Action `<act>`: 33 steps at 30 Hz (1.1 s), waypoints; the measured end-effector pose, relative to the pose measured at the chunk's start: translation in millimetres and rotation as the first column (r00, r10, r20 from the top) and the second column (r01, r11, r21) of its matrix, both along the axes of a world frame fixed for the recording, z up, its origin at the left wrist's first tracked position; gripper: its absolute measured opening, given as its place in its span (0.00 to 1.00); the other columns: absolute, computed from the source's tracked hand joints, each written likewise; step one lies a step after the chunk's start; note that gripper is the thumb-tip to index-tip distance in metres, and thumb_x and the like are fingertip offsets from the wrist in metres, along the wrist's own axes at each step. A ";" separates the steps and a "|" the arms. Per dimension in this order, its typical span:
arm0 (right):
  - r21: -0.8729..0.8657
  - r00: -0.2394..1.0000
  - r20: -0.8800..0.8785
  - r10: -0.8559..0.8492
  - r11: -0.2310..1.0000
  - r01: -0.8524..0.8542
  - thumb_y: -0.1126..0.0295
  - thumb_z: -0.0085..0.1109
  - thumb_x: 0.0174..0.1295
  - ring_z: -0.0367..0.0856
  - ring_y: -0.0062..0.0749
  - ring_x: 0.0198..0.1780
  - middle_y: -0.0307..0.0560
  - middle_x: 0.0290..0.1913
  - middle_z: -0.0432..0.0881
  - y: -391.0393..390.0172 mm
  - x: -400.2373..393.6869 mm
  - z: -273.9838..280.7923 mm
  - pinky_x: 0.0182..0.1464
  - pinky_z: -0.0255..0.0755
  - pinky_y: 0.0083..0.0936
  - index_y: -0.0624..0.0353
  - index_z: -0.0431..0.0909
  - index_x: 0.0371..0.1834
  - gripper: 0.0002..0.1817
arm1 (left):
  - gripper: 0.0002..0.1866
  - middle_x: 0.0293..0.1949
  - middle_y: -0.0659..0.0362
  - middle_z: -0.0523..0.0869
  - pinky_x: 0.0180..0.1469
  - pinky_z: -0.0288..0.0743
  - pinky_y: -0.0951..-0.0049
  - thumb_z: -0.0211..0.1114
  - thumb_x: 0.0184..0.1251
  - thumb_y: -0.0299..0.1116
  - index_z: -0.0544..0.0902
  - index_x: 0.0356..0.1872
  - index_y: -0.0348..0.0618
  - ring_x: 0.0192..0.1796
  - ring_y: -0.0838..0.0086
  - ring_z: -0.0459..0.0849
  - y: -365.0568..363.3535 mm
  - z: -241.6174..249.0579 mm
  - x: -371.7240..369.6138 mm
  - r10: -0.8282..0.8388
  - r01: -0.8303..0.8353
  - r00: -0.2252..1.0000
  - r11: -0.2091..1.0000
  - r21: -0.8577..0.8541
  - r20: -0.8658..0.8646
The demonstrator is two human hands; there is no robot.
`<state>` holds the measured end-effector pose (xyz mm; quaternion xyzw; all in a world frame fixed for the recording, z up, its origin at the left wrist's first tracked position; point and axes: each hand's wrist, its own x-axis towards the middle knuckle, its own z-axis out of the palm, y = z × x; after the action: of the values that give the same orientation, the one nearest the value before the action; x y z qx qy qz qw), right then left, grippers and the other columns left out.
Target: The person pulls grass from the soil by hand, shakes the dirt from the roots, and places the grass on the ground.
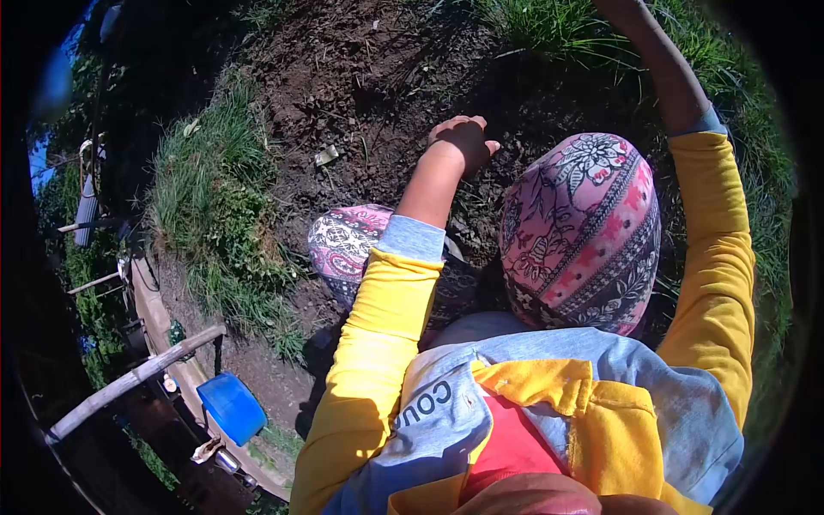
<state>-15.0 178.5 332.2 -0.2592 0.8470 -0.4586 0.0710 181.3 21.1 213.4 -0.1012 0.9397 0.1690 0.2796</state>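
My left hand (463,142) reaches down over dark, bare soil (369,94), just ahead of my knees. Its thumb stands apart from the fingers, and nothing shows in it. Whether the fingertips touch the soil is hard to tell. Out to the right, my right hand (625,10) is cut off by the top edge beside tall grass (558,34). Its fingers are out of sight. A small pale scrap (326,155) lies on the soil left of my left hand.
My bent knees in pink patterned cloth (584,232) rise close in front. A grass clump (219,197) grows to the left. Farther left are a blue tub (232,408), a wooden pole (142,378) and a pale curb (154,309).
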 end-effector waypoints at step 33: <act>0.377 0.904 -0.417 0.098 0.923 0.073 0.61 0.48 0.55 0.78 0.47 0.36 0.56 0.32 0.79 71.0 -94.2 -332.3 0.38 0.72 0.38 0.57 0.79 0.30 0.13 | 0.26 0.55 0.49 0.73 0.60 0.63 0.63 0.58 0.57 0.44 0.71 0.55 0.42 0.59 0.61 0.69 6.4 -32.6 -23.2 0.030 -0.030 0.999 0.999 0.017 0.035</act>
<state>-109.2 249.5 -0.1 -0.3400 0.9132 -0.2153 -0.0643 158.1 27.5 180.8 -0.1157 0.9316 0.1795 0.2940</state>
